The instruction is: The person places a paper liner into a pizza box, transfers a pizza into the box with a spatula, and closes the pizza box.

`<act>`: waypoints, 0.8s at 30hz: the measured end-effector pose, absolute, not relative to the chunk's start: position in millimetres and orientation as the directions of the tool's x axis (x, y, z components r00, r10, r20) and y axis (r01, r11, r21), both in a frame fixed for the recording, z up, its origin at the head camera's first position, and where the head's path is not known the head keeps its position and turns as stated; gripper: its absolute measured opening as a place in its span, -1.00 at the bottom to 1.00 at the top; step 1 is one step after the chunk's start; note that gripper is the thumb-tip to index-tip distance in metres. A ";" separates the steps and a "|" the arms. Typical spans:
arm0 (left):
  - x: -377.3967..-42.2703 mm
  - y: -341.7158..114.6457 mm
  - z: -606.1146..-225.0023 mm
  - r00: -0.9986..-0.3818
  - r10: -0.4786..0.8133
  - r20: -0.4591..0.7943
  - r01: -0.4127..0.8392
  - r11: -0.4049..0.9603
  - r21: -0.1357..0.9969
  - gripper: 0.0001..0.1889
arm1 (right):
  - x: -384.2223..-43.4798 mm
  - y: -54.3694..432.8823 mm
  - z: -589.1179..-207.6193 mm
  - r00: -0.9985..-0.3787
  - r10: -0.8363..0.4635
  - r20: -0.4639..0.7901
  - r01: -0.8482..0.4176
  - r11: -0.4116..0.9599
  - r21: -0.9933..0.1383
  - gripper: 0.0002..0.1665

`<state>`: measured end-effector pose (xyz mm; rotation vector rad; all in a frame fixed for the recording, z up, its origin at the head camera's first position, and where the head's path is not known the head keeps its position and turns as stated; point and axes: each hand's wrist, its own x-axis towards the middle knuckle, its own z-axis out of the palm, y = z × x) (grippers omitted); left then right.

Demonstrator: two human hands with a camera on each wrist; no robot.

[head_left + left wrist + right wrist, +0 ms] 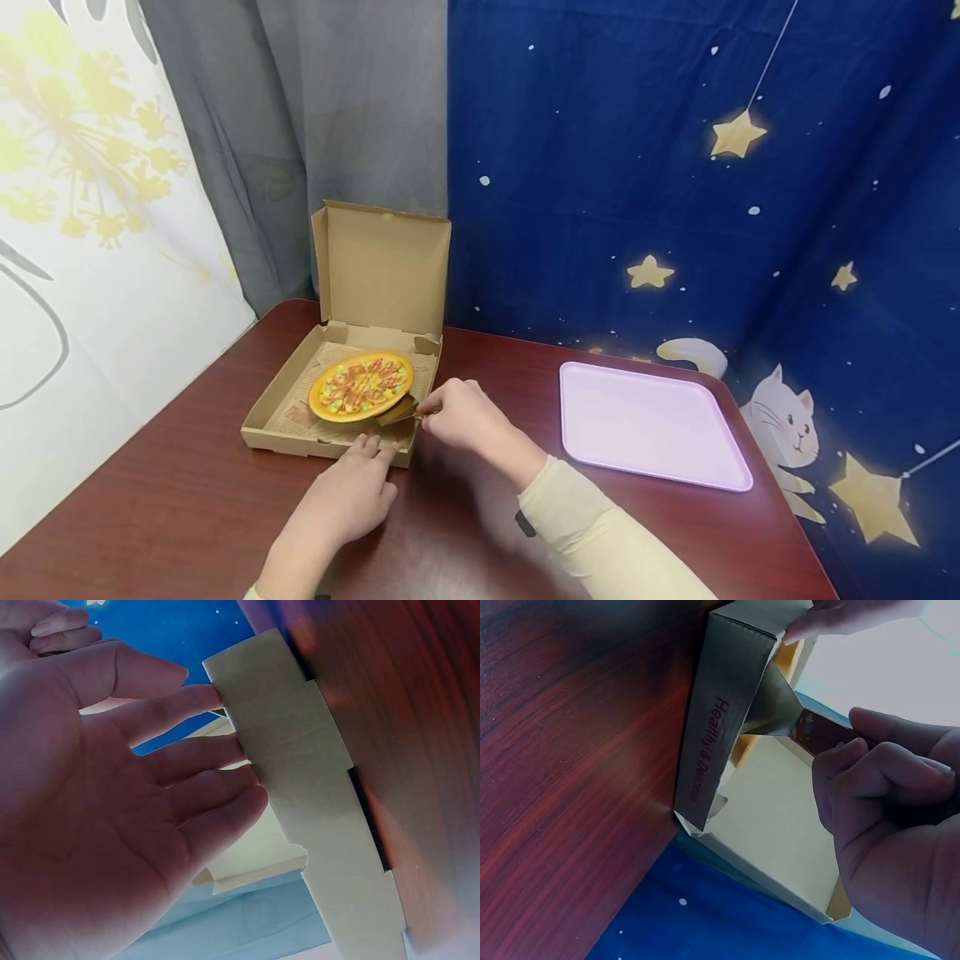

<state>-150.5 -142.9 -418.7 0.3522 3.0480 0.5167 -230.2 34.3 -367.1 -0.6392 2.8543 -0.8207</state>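
Head view shows a round pizza with yellow crust and colourful topping [363, 385] inside an open brown cardboard box [288, 443], which stands on a dark red wooden table [187, 483]. The right hand [465, 414] is closed around the handle of a flat metal server [400, 412]; its blade reaches the near right edge of the pizza and seems to be under it, probably to support the weight from below. The left hand [352, 492] lies at the front wall of the box, perhaps to keep the box from sliding. A pale purple rectangular tray [648, 425] lies flat, well apart to the right. Left wrist view shows this hand with fingers almost straight and slightly spread, pinching nothing; the tips touch the wall's top edge. Right wrist view shows the other hand's curled fingers and thumb gripping the brown handle, I think for firm control of the blade's angle.
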 end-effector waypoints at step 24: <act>-151.0 -143.8 -420.6 -0.972 0.235 0.020 0.228 0.916 0.330 -0.46 | -239.2 20.0 -367.7 -0.909 -0.417 0.016 -0.377 0.804 -0.459 -0.74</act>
